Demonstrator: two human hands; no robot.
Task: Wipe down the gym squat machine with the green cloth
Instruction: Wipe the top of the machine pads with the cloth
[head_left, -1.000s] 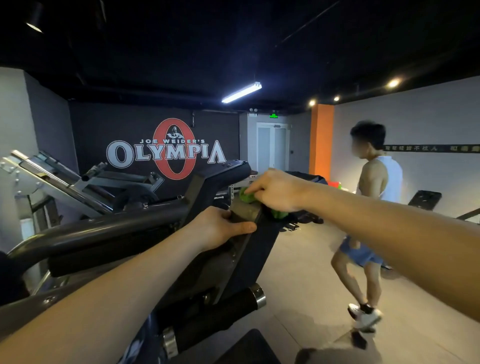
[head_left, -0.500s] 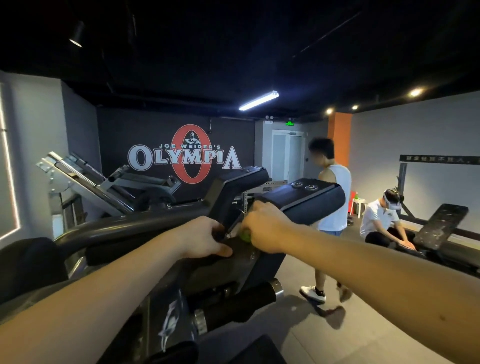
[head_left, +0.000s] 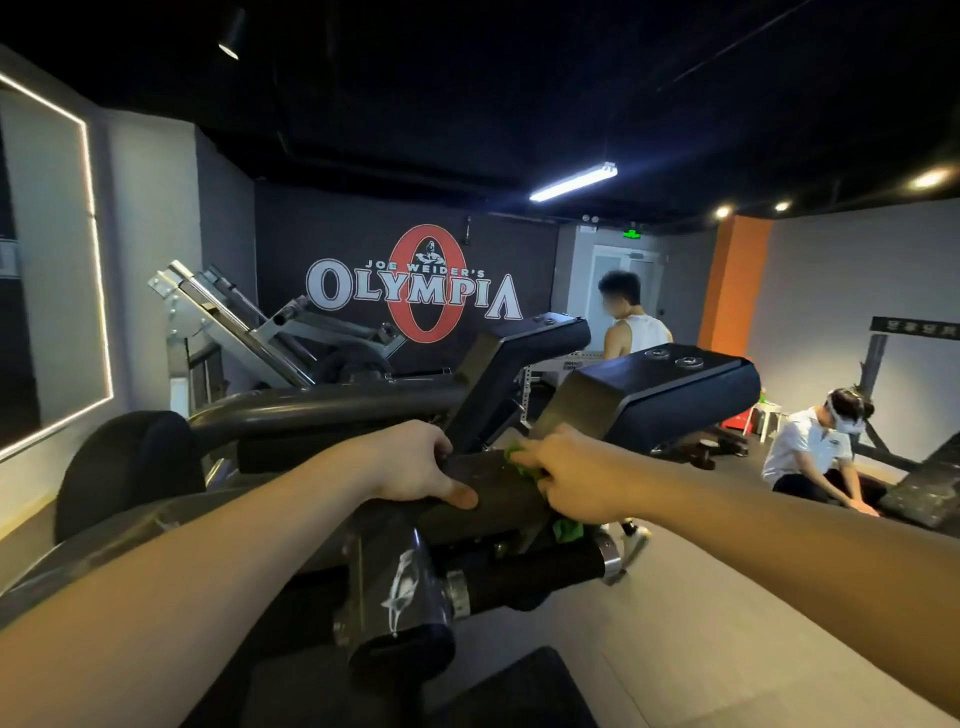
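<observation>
— Where do you have the green cloth (head_left: 568, 530)?

— Bunched in my right hand (head_left: 576, 480); the fingers are curled round it; a bit of green shows above the knuckles and another bit hangs below the hand; I have it pressed against the squat machine (head_left: 322, 410), at the bracket just under the nearer shoulder pad (head_left: 675, 389).

— And the other hand?

— My left hand (head_left: 415, 465) grips the dark bar (head_left: 493, 501) that crosses the frame; fingers wrapped over the top, thumb lying along the near face; the two hands are near each other but apart.

— What else is on your feed?

— A second shoulder pad (head_left: 524, 338) stands beyond and to the left of the first; below the bar a black handle (head_left: 535, 571) with a chrome collar points right; on the far wall there is an Olympia logo (head_left: 415, 293); a person in a white vest (head_left: 641, 332) stands behind the pads, back to me; another in a white shirt (head_left: 805, 452) crouches low at the right; whether the cloth is damp I cannot tell.
</observation>
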